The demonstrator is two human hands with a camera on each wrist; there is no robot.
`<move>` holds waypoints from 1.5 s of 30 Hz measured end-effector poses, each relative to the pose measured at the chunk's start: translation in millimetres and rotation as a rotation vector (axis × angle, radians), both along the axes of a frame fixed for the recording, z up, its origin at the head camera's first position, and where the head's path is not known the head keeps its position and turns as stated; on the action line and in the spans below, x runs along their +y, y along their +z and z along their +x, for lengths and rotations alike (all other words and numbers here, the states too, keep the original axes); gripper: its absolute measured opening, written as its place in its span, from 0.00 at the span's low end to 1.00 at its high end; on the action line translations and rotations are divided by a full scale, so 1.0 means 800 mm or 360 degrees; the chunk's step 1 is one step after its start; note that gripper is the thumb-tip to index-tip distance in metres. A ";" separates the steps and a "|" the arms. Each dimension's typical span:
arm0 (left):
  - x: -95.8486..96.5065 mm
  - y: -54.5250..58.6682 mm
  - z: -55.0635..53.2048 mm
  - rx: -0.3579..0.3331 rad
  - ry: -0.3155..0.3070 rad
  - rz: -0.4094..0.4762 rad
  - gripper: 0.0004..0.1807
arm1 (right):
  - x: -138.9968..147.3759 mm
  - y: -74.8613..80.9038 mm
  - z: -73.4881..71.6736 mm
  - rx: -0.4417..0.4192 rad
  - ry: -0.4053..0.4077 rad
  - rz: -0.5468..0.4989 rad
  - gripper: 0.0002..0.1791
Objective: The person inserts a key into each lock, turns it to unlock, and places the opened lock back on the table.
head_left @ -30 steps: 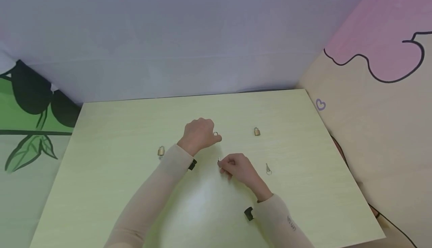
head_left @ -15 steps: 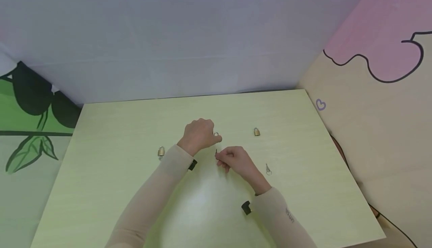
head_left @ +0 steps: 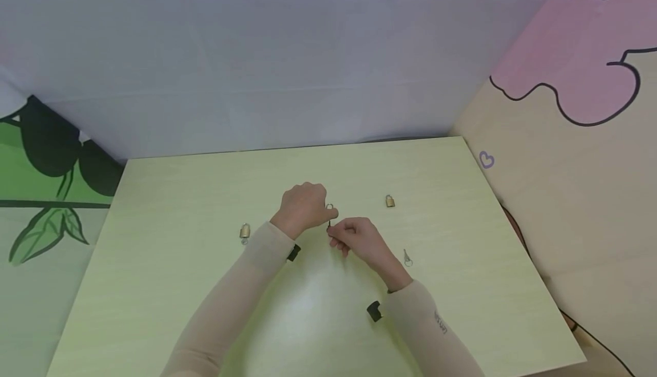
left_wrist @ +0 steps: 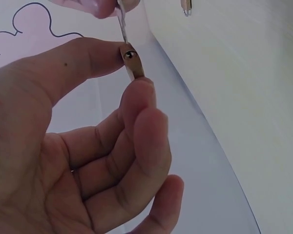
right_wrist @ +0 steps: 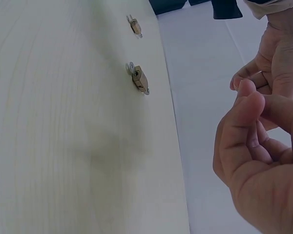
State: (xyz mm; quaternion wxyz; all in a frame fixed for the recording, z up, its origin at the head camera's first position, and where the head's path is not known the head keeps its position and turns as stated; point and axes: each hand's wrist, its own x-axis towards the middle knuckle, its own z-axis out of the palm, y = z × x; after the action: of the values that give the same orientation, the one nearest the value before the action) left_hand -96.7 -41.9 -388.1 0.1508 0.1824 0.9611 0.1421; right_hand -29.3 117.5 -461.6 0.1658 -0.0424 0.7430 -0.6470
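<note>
My left hand [head_left: 304,209] pinches a small brass padlock [left_wrist: 133,62] between thumb and fingertips, its keyhole end facing the left wrist camera. In the head view, its shackle [head_left: 329,206] shows beside the thumb. My right hand [head_left: 359,241] pinches a thin silver key [left_wrist: 122,22], pointed at that end. The key's tip reaches the padlock's face close beside the keyhole; I cannot tell whether it touches. Both hands are raised above the table. In the right wrist view, my right hand's fingers [right_wrist: 244,117] hide the key.
A second padlock [head_left: 390,201] lies at the right on the pale table [head_left: 436,320], with a loose key on a ring [head_left: 408,258] nearer. To the left lies a padlock [head_left: 245,230] with a ring at its lower end. In the right wrist view, two padlocks lie on the table, the nearer one [right_wrist: 140,80] with a ring.
My right hand has moved up and slightly left, bringing the key close to the padlock. The left hand stays almost still, holding the padlock.
</note>
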 end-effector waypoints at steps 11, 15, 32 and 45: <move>0.001 0.000 0.000 -0.0027 -0.0015 -0.0024 0.23 | 0.001 0.004 -0.003 -0.0006 -0.0019 -0.0065 0.15; 0.002 0.001 0.001 -0.0034 -0.0020 -0.0028 0.23 | 0.001 0.003 -0.005 -0.0042 -0.0038 -0.0093 0.16; 0.001 -0.002 0.003 -0.0069 -0.0009 0.0004 0.24 | -0.016 -0.002 0.002 -0.0022 -0.0248 -0.0194 0.12; -0.001 0.001 0.002 -0.0079 0.0031 0.0070 0.25 | -0.031 0.004 0.007 0.0011 -0.0435 -0.0197 0.12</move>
State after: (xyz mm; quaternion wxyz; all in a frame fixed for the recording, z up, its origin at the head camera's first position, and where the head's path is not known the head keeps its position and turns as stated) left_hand -94.8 -42.5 -387.6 0.1692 0.1726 0.9555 0.1692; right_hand -23.7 92.6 -458.7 0.0706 0.0469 0.7011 -0.7080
